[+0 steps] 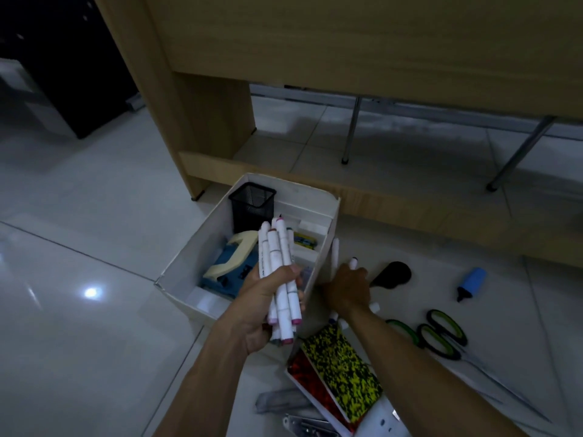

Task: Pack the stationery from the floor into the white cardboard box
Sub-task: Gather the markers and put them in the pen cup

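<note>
The white cardboard box (186, 263) stands open on the floor in front of a wooden desk. Inside it are a black mesh pen cup (251, 202), a blue and cream hole punch (230, 263) and small packets. My left hand (258, 307) is over the box's near corner, shut on a bundle of white markers (279, 272). My right hand (347, 287) is down on the floor just right of the box, fingers closed around more white markers (335, 255). Further white markers lie under that hand.
Right of the box lie a black oval object (394, 274), a blue highlighter (471, 283) and green-handled scissors (444, 334). Near me are a yellow-black notebook (344, 367) on a red one, a grey ruler (280, 400) and a metal stapler (309, 425). Chair legs (351, 134) stand behind the desk panel.
</note>
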The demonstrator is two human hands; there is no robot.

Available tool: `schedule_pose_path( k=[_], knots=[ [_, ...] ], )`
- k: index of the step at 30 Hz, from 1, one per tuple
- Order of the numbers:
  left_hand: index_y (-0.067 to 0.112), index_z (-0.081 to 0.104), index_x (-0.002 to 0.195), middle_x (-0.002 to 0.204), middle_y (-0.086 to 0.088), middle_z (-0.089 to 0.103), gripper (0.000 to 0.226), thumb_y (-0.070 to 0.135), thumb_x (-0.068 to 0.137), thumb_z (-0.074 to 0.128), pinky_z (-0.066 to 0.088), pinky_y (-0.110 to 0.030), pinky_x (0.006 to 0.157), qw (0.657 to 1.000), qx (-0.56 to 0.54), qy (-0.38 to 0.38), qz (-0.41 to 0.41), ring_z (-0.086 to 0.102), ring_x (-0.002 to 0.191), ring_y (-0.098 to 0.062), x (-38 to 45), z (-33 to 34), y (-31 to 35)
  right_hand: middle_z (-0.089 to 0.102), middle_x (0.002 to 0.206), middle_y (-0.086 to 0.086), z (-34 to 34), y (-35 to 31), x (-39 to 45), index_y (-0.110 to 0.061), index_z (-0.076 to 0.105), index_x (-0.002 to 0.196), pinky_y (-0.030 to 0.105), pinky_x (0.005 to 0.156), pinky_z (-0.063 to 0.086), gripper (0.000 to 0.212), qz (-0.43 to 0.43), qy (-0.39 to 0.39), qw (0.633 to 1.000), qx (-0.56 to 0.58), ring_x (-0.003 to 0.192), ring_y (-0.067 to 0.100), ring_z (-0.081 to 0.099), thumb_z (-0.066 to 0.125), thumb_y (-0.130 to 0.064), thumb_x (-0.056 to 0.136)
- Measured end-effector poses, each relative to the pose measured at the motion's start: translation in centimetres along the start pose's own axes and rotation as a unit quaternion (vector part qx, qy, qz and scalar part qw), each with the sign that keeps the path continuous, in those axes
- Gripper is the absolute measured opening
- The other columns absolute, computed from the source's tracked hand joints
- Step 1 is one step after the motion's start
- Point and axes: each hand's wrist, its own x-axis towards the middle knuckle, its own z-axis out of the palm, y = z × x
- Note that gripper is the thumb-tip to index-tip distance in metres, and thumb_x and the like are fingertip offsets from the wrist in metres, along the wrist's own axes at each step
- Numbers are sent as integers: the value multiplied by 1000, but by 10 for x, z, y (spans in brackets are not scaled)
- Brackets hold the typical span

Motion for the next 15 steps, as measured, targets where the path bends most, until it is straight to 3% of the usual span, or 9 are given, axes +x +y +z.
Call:
schedule_pose_path(
  k=[3, 5, 7, 9, 11, 15],
  knots=[
    [7, 59, 98, 70, -10, 59, 28, 13, 73, 69, 50, -26, 44, 1000, -6, 13, -2, 56, 47, -18, -4, 2, 1, 42, 136, 17, -7, 6, -3, -8, 39, 140, 36, 91, 47, 67, 4, -12, 1000, 5, 116, 32, 52, 62, -36, 83],
    [8, 60, 96, 70, -10, 59, 18, 11, 80, 66, 51, -26, 45, 1000, -2, 19, -3, 56, 48, -17, -5, 2, 2, 52, 127, 17, -17, 10, -2, -2, 41, 137, 29, 67, 49, 68, -20, -4, 1000, 13, 98, 29, 58, 65, -31, 81],
    [7, 60, 93, 69, -8, 60, 11, 11, 84, 65, 51, -25, 45, 1000, -3, 28, -8, 57, 49, -16, -7, 3, 3, 57, 117, 18, -23, 17, -3, 3, 45, 132, 22, 46, 33, 63, -46, -6, 999, 10, 84, 26, 56, 66, -28, 81],
    [5, 60, 92, 68, -8, 60, 10, 11, 84, 65, 51, -25, 45, 999, -10, 37, -17, 57, 48, -16, -10, 5, 4, 57, 115, 19, -24, 26, -5, 2, 50, 127, 23, 50, 38, 60, -38, -16, 999, 26, 89, 29, 60, 66, -34, 82],
    [4, 60, 92, 68, -9, 59, 11, 11, 85, 64, 52, -25, 45, 999, -16, 43, -22, 57, 47, -16, -13, 7, 4, 54, 121, 21, -22, 31, -10, -1, 51, 126, 28, 64, 49, 59, -21, -21, 999, 39, 95, 32, 61, 64, -39, 83],
    [5, 61, 92, 68, -9, 59, 12, 11, 82, 65, 52, -25, 45, 999, -21, 40, -26, 57, 47, -16, -16, 9, 5, 39, 135, 20, -21, 28, -18, -5, 47, 130, 32, 76, 49, 55, -13, 6, 1000, 16, 102, 35, 59, 60, -40, 89]
  ],
)
